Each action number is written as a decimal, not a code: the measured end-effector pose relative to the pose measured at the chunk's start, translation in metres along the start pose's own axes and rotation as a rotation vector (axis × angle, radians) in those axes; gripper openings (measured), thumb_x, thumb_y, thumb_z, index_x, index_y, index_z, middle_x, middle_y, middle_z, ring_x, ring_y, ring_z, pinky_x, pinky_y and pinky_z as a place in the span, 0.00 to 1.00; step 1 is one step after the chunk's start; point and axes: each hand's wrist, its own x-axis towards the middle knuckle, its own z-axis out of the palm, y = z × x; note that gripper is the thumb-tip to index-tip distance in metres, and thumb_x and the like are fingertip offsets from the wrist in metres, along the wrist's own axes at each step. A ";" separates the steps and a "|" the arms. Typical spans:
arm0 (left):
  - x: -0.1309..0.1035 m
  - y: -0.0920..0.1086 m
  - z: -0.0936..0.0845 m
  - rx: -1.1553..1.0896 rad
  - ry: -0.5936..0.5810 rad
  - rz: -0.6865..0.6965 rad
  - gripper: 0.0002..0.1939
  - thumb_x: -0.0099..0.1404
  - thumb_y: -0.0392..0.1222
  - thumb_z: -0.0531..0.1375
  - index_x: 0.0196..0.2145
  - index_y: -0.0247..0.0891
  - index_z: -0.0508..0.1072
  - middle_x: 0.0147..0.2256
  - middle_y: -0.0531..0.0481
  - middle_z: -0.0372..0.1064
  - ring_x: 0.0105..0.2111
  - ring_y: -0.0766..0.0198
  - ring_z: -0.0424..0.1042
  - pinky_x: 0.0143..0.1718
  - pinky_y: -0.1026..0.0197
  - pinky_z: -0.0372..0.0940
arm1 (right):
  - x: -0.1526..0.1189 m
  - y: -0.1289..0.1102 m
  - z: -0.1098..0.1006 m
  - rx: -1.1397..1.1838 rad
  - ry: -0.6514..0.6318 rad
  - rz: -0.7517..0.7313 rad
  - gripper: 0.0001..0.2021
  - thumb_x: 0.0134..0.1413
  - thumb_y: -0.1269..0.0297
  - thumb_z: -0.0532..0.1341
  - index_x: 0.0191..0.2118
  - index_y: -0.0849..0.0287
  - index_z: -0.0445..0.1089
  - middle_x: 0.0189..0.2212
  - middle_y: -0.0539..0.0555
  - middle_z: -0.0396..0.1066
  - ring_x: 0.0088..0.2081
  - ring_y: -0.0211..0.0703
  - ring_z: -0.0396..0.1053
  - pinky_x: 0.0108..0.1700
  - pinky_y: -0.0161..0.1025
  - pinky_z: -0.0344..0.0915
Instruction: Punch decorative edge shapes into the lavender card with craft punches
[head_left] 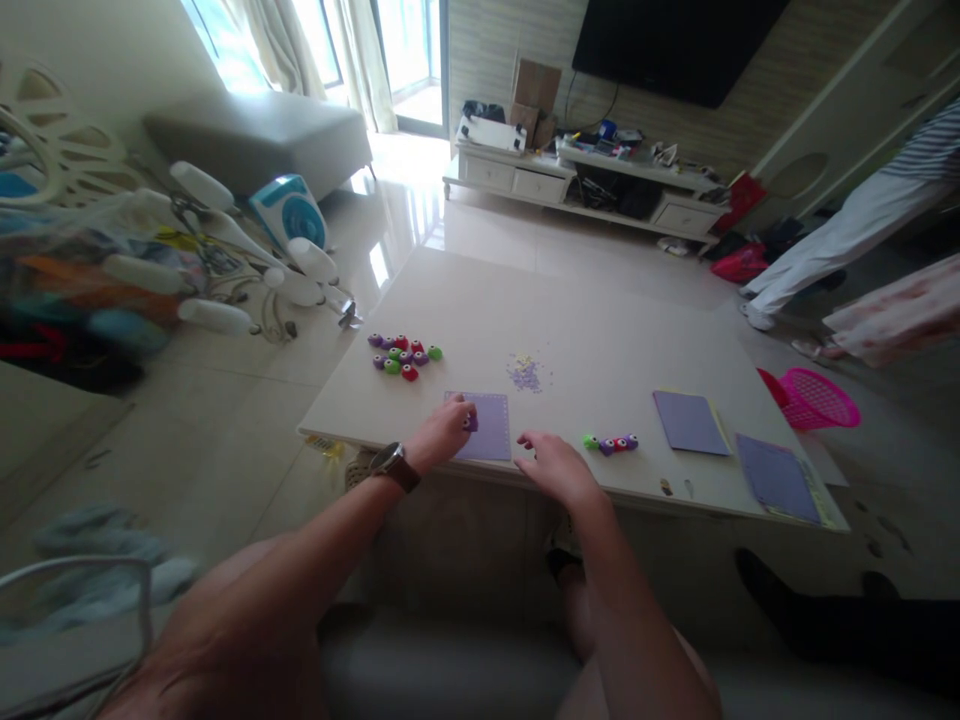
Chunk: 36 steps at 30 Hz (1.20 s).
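My left hand (444,430) is closed on a small purple hole punch (470,421) with a round eye-like spot, over the left part of a purple sheet (491,425). That sheet has small marks along its edges and lies at the table's near edge. Just right of the sheet, my right hand (551,462) hovers with fingers apart and nothing in them. A row of green, purple and red punches (611,444) lies to its right. Several more punches (402,355) are grouped at the left. Tiny purple and yellow paper bits (526,374) are scattered beyond the sheet.
On the right of the white table (600,320) lie a purple stack (690,422) and another stack (777,478). Two small items (666,487) sit near the front edge. A pink basket (819,399) stands past the right edge. Two people (847,235) stand at the right.
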 end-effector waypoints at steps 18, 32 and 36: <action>-0.004 0.048 0.022 -0.296 0.033 0.227 0.16 0.59 0.27 0.61 0.44 0.41 0.70 0.40 0.50 0.72 0.37 0.62 0.72 0.40 0.60 0.68 | 0.009 -0.011 0.003 0.081 0.102 -0.184 0.14 0.64 0.76 0.59 0.52 0.56 0.72 0.53 0.58 0.78 0.55 0.48 0.75 0.56 0.39 0.65; -0.003 0.046 0.025 -0.366 -0.005 0.229 0.17 0.60 0.25 0.60 0.45 0.40 0.70 0.42 0.49 0.74 0.39 0.62 0.75 0.43 0.60 0.71 | 0.008 -0.006 0.000 0.057 0.105 -0.178 0.15 0.65 0.74 0.59 0.54 0.54 0.73 0.53 0.58 0.79 0.53 0.48 0.75 0.54 0.38 0.65; -0.006 0.044 0.026 -0.230 -0.056 0.185 0.23 0.60 0.26 0.61 0.52 0.39 0.68 0.49 0.44 0.74 0.44 0.58 0.76 0.49 0.55 0.73 | 0.013 0.003 0.000 0.000 0.121 -0.122 0.11 0.66 0.72 0.58 0.48 0.55 0.75 0.48 0.58 0.80 0.50 0.48 0.76 0.51 0.38 0.64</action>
